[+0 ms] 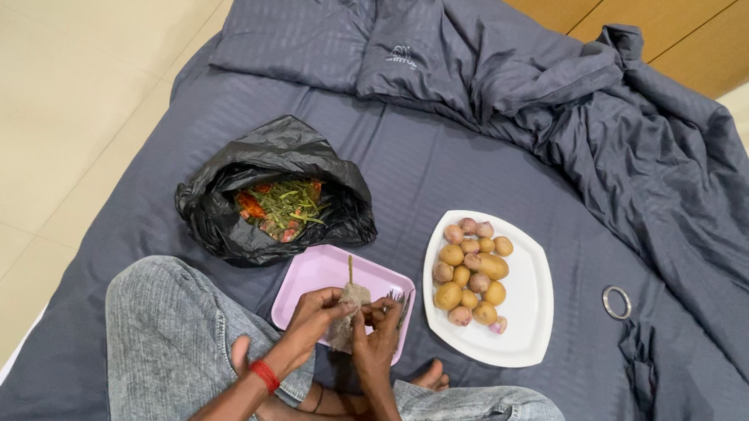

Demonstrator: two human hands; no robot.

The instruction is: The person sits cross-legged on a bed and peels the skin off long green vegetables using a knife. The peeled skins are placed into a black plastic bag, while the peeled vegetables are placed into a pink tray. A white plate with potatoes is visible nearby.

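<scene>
Potato (pixel 348 318): a dull brownish lump, rough-skinned, sat between both hands over the near edge of the pink tray (pixel 313 276)
Left hand (pixel 315 314): fingers curled narrowly round the potato's left side, a red band at the wrist
Right hand (pixel 378 331): fingers closed on the potato's right side; a thin metal tool showed just beside them, too small to identify
Pink tray: smooth, rectangular with rounded corners, lying on the grey striped bedsheet (pixel 522 174)
White plate (pixel 515 341): glossy, rounded-square, heaped with small yellow and reddish potatoes (pixel 474 273)
Black bag (pixel 272 188): crinkled shiny plastic, open on green and red scraps
Ring (pixel 617 302): a metal hoop right of the plate
</scene>
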